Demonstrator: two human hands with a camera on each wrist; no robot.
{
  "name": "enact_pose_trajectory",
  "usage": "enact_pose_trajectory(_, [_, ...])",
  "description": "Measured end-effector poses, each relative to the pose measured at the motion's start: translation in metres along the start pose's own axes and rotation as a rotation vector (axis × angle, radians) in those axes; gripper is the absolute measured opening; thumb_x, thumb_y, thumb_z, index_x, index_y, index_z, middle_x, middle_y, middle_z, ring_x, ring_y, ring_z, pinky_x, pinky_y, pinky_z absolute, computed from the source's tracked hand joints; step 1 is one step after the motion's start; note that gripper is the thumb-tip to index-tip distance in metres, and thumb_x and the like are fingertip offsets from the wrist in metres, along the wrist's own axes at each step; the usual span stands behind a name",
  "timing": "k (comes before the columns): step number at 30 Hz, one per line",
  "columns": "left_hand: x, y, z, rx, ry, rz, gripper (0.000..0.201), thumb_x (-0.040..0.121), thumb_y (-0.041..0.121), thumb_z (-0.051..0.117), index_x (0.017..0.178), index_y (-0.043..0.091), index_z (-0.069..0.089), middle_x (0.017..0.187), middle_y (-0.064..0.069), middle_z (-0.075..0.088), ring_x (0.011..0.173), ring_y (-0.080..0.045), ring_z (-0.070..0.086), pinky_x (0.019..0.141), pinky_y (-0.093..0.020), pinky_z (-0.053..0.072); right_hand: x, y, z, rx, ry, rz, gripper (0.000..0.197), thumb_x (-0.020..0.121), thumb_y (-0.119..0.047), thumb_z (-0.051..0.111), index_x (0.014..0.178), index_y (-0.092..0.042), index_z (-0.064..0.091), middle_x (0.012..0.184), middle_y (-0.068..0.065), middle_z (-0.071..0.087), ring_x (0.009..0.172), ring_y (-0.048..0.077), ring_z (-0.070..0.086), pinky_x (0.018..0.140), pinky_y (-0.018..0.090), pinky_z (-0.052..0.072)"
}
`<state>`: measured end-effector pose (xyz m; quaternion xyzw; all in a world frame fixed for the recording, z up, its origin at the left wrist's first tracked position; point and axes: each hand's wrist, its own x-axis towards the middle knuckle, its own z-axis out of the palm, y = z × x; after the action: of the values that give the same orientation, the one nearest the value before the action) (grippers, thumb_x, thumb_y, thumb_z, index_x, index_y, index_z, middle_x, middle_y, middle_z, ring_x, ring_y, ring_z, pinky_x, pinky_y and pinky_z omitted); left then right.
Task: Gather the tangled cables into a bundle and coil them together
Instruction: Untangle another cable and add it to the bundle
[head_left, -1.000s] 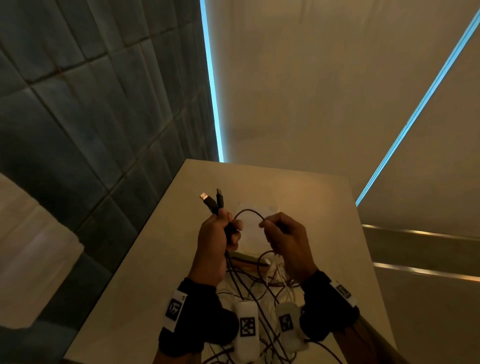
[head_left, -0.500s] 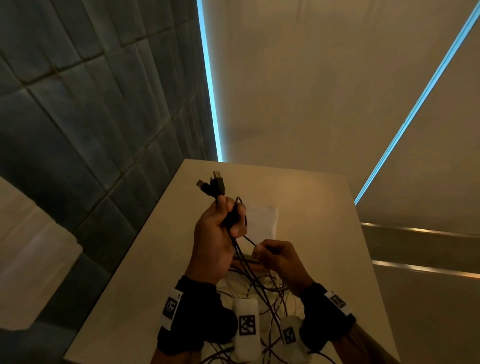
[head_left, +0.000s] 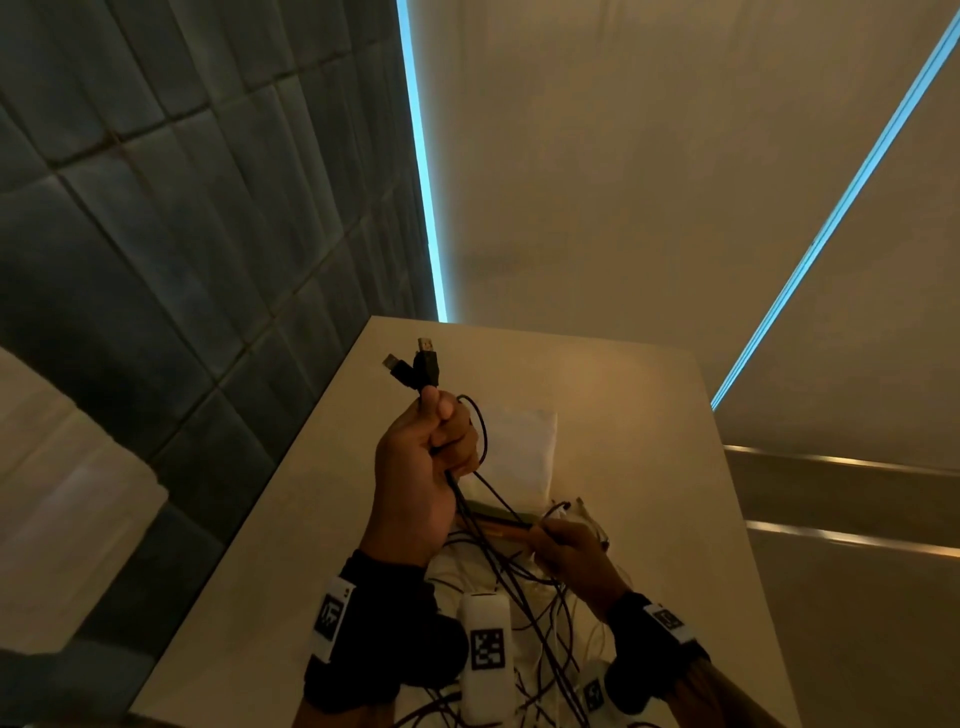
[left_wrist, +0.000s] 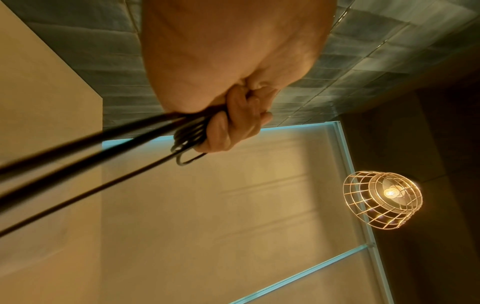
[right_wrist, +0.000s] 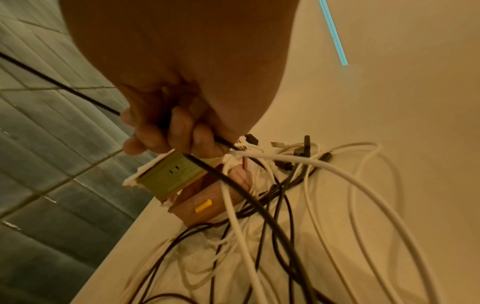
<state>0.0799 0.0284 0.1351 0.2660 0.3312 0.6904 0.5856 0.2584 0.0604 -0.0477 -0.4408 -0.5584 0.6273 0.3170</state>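
Black cables (head_left: 470, 512), white cables (right_wrist: 345, 176), beige table (head_left: 623, 415), grey-blue tiles (head_left: 156, 208)

Your left hand (head_left: 421, 483) is bare, and so is your right hand (head_left: 574, 558). You wear a black cuff (head_left: 363, 639) on your left wrist and a second black wristband (head_left: 657, 654) on the right. Each carries a white tag (head_left: 332, 618) printed with a black square code (another such label (head_left: 670, 618) sits on the right). White camera pods (head_left: 485, 654), likewise coded, project from both bands.
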Motion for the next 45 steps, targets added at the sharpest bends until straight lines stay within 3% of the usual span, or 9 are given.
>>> enact_pose_trajectory(5, [-0.001, 0.003, 0.0, 0.036, 0.049, -0.01, 0.035, 0.103, 0.027, 0.03, 0.073, 0.014, 0.042, 0.052, 0.009, 0.03, 0.04, -0.004, 0.022, 0.041, -0.019, 0.021, 0.005, -0.009, -0.001, -0.063, 0.131, -0.017, 0.04, 0.095, -0.009, 0.056, 0.057, -0.021, 0.06, 0.052, -0.004, 0.048, 0.046, 0.007, 0.042, 0.051, 0.026, 0.033])
enact_pose_trajectory(8, [0.0, 0.002, 0.0, 0.107, 0.088, -0.025, 0.035, 0.104, 0.027, 0.03, 0.073, 0.014, 0.042, 0.051, 0.009, 0.03, 0.04, -0.005, 0.02, 0.04, -0.02, 0.019, 0.007, -0.043, -0.002, 0.04, 0.213, -0.047, 0.02, 0.092, -0.013, 0.061, 0.074, -0.008, 0.068, 0.052, -0.002, 0.048, 0.045, 0.012, 0.038, 0.044, 0.024, 0.03])
enact_pose_trajectory(13, [0.001, -0.01, 0.0, 0.263, 0.214, -0.098, 0.034, 0.104, 0.026, 0.031, 0.075, 0.013, 0.044, 0.06, 0.0, 0.046, 0.044, -0.01, 0.033, 0.041, -0.021, 0.026, 0.003, -0.115, 0.008, 0.207, 0.182, -0.257, 0.016, 0.09, -0.007, 0.062, 0.086, 0.008, 0.061, 0.059, 0.01, 0.047, 0.045, 0.014, 0.031, 0.042, 0.022, 0.023])
enact_pose_trajectory(18, [0.0, -0.015, 0.007, 0.329, 0.232, -0.138, 0.032, 0.104, 0.025, 0.032, 0.077, 0.012, 0.044, 0.072, -0.007, 0.07, 0.059, -0.016, 0.051, 0.05, -0.026, 0.034, -0.006, -0.141, 0.019, 0.202, 0.062, -0.41, 0.01, 0.089, -0.001, 0.061, 0.082, 0.006, 0.063, 0.061, 0.011, 0.053, 0.049, 0.013, 0.038, 0.045, 0.023, 0.031])
enact_pose_trajectory(21, [0.0, -0.012, 0.009, 0.267, 0.17, -0.109, 0.034, 0.103, 0.026, 0.033, 0.075, 0.013, 0.047, 0.08, -0.011, 0.069, 0.07, -0.021, 0.057, 0.059, -0.032, 0.039, -0.01, -0.137, 0.02, 0.166, -0.023, -0.389, 0.008, 0.087, 0.001, 0.064, 0.08, 0.003, 0.067, 0.06, 0.008, 0.058, 0.051, 0.013, 0.042, 0.048, 0.023, 0.032])
enact_pose_trajectory(24, [-0.003, -0.014, 0.01, 0.201, 0.116, -0.083, 0.034, 0.102, 0.029, 0.034, 0.075, 0.012, 0.046, 0.065, -0.004, 0.056, 0.065, -0.02, 0.051, 0.069, -0.036, 0.039, -0.008, -0.126, 0.016, 0.179, -0.068, -0.33, 0.011, 0.083, -0.005, 0.067, 0.08, 0.005, 0.068, 0.058, 0.005, 0.058, 0.051, 0.01, 0.045, 0.05, 0.021, 0.034])
enact_pose_trajectory(33, [0.001, -0.009, 0.002, 0.02, 0.01, -0.036, 0.031, 0.099, 0.03, 0.037, 0.073, 0.015, 0.045, 0.065, 0.002, 0.04, 0.046, -0.007, 0.026, 0.047, -0.022, 0.026, -0.005, -0.036, 0.001, 0.109, -0.01, -0.156, 0.037, 0.085, -0.028, 0.064, 0.069, 0.006, 0.063, 0.059, 0.009, 0.05, 0.054, 0.009, 0.045, 0.054, 0.017, 0.037])
enact_pose_trajectory(41, [0.0, -0.005, 0.002, -0.029, -0.016, -0.019, 0.035, 0.102, 0.028, 0.033, 0.072, 0.015, 0.045, 0.06, 0.005, 0.033, 0.044, -0.006, 0.024, 0.044, -0.021, 0.025, 0.003, -0.001, -0.001, -0.003, 0.0, -0.099, 0.035, 0.097, -0.015, 0.055, 0.071, 0.008, 0.061, 0.057, 0.004, 0.053, 0.054, 0.009, 0.048, 0.058, 0.017, 0.04])
enact_pose_trajectory(45, [-0.003, 0.0, 0.004, -0.02, -0.007, 0.01, 0.034, 0.102, 0.027, 0.032, 0.073, 0.015, 0.044, 0.06, 0.005, 0.036, 0.043, -0.005, 0.023, 0.043, -0.02, 0.024, 0.003, 0.018, -0.002, -0.04, 0.004, -0.053, 0.03, 0.098, -0.01, 0.052, 0.07, -0.003, 0.062, 0.06, 0.007, 0.053, 0.055, 0.012, 0.047, 0.058, 0.023, 0.039])
